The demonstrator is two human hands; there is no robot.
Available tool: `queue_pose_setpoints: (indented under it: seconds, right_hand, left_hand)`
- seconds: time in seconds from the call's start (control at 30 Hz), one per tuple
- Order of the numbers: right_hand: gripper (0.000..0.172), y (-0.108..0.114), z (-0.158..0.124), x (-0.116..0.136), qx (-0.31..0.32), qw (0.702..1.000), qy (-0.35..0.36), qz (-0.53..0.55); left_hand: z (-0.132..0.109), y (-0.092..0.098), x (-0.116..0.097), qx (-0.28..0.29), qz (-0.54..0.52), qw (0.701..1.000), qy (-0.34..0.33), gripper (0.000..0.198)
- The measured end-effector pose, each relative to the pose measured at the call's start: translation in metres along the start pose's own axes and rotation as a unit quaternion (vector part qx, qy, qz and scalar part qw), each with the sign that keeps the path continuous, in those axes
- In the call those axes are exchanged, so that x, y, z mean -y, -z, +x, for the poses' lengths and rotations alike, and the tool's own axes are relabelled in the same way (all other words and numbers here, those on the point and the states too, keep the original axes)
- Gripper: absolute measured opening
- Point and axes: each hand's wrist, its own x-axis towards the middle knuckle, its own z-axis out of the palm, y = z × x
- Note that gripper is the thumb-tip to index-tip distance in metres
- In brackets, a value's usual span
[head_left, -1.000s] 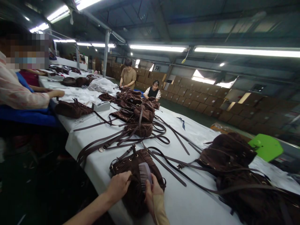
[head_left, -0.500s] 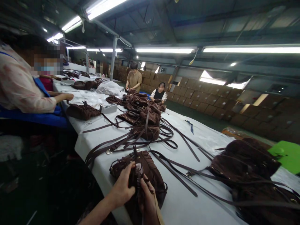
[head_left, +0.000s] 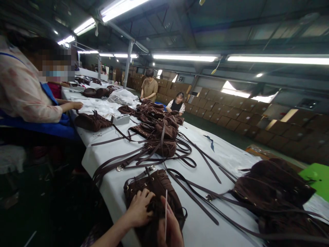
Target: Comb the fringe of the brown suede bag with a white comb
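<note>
Steady the soft dark-brown fabric bag with the left hand, fingers curled (any pinch hidden); the right hand pinches a thin, pale comb.

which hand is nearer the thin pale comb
The right. The right hand holds the comb, which shows edge-on; the left hand is to the comb's left, apart from it, on the brown bag.

Dark brown bag, white tabletop
</note>
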Motion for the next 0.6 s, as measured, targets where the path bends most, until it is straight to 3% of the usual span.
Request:
queue_pose_setpoints:
  seconds: [0.17, 0.33, 0.4, 0.47, 0.53, 0.6]
  right_hand:
    - [0.074, 0.026, -0.020, 0.008, -0.002, 1.000, -0.020, 0.016]
    - [0.096, 0.040, -0.004, 0.011, 0.003, 0.997, -0.067, 0.040]
    - [0.099, 0.033, 0.004, 0.006, 0.017, 0.997, -0.071, 0.022]
    - [0.095, 0.024, 0.009, -0.003, 0.024, 0.997, -0.064, -0.022]
    - [0.086, 0.017, 0.014, -0.016, 0.009, 0.996, -0.039, -0.081]
    - [0.074, 0.016, 0.018, -0.029, -0.024, 0.991, 0.006, -0.133]
  left_hand:
    - [-0.010, -0.012, 0.002, -0.064, 0.008, 0.997, -0.048, 0.070]
    - [-0.051, -0.007, 0.000, -0.042, -0.009, 0.982, -0.185, 0.066]
    - [-0.053, 0.004, 0.002, -0.102, 0.029, 0.985, -0.135, 0.074]
    - [-0.041, 0.017, 0.008, -0.164, 0.086, 0.983, -0.021, 0.080]
    - [-0.023, 0.027, 0.016, -0.162, 0.138, 0.975, 0.061, 0.065]
    - [-0.007, 0.032, 0.024, -0.138, 0.164, 0.973, 0.081, 0.035]
